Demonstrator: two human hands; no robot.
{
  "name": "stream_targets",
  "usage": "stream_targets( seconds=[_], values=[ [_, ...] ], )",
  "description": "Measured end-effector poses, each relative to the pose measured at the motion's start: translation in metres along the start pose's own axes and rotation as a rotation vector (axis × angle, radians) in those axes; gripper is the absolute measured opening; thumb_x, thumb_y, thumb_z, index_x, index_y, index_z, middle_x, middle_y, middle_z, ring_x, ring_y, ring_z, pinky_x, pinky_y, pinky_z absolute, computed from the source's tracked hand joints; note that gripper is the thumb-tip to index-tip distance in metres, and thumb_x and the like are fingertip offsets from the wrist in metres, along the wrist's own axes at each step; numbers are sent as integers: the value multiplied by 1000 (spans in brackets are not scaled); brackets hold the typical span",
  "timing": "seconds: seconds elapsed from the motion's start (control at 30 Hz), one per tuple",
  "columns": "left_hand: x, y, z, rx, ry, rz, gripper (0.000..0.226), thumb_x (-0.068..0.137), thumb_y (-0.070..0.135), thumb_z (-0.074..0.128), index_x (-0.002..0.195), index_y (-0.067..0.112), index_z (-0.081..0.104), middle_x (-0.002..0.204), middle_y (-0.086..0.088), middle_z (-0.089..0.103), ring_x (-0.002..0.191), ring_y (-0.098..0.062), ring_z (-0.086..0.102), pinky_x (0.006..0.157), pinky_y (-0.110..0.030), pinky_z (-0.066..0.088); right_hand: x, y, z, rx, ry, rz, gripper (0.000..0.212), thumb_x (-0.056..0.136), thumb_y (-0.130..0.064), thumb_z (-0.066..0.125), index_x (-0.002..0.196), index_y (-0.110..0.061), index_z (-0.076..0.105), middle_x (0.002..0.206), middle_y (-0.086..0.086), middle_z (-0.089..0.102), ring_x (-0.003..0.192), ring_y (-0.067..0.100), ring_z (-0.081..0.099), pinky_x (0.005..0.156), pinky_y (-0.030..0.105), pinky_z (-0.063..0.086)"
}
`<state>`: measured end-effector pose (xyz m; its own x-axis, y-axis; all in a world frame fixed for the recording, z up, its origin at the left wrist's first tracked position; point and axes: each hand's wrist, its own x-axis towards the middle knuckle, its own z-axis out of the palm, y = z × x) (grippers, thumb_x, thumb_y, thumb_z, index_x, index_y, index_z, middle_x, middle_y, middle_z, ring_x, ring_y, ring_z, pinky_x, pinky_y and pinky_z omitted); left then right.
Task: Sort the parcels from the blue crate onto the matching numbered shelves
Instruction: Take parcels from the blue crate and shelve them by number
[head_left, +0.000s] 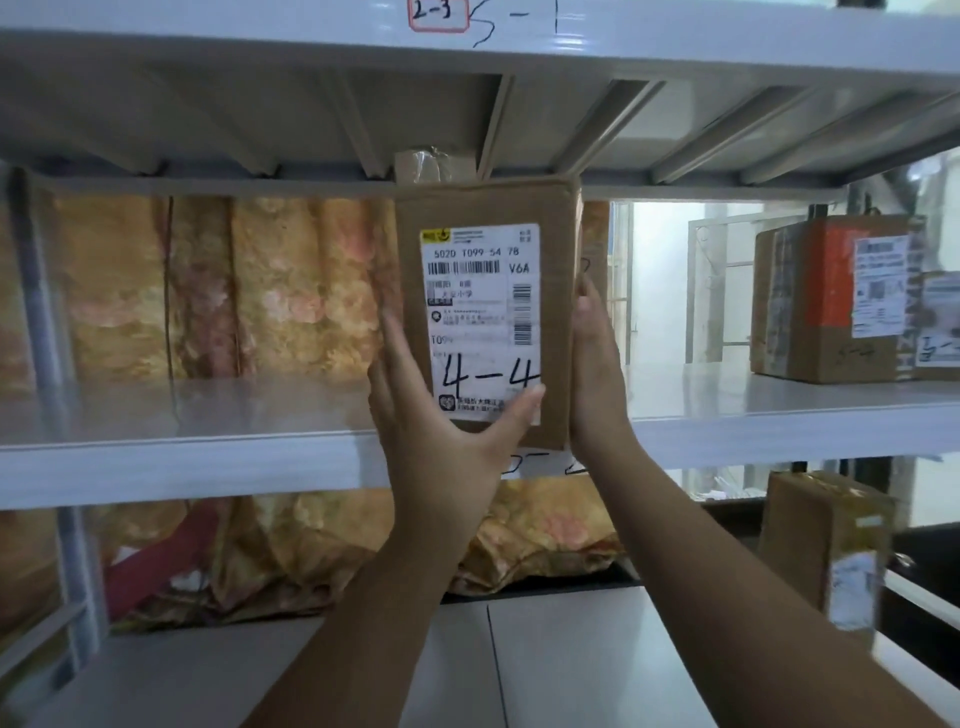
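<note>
The parcel (557, 312) is brown cardboard, matt and a little creased at its edges. Its white paper label (480, 312) is smooth, with a faint sheen. The shelf (182, 467) is pale painted metal, smooth and glossy enough to carry dim reflections. Behind it hangs a patterned cloth (285, 286) (satin-like, shiny along its folds). The box (826, 296) at the right is cardboard under glossy tape.

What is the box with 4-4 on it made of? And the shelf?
Box: looks like brown cardboard, matte, with creased edges and a white paper label. Shelf: probably painted metal, pale and glossy; it mirrors the curtain behind.
</note>
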<state>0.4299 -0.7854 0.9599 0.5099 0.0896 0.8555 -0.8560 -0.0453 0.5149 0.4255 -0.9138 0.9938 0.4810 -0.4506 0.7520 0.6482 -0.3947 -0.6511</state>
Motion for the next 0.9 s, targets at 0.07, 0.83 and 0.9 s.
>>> stream_targets(
  seconds=[0.07, 0.83, 0.9],
  values=[
    [-5, 3, -4, -123, -2, -18, 88, 71, 57, 65, 146, 24, 32, 132, 7, 39, 123, 4, 42, 101, -23, 43, -10, 0, -15, 35, -16, 42, 102, 62, -95, 40, 147, -39, 34, 147, -1, 45, 135, 21, 44, 108, 56, 37],
    [-162, -82, -15, -196, -449, -230, 43, 82, 47, 52, 121, 29, 53, 118, 2, 58, 109, -15, 58, 85, -43, 54, -170, 79, -123, 235, -297, 717, 65, 65, 1, 69, 126, -6, 47, 119, 19, 63, 117, 43, 55, 102, 61, 38],
    [-179, -90, -12, -133, -505, -236, 49, 81, 46, 52, 124, 20, 53, 119, 0, 57, 108, -17, 58, 83, -43, 55, -187, 89, -122, 154, -213, 746, 48, 66, 7, 58, 112, -6, 54, 111, 15, 68, 111, 38, 61, 95, 54, 49]
  ],
)
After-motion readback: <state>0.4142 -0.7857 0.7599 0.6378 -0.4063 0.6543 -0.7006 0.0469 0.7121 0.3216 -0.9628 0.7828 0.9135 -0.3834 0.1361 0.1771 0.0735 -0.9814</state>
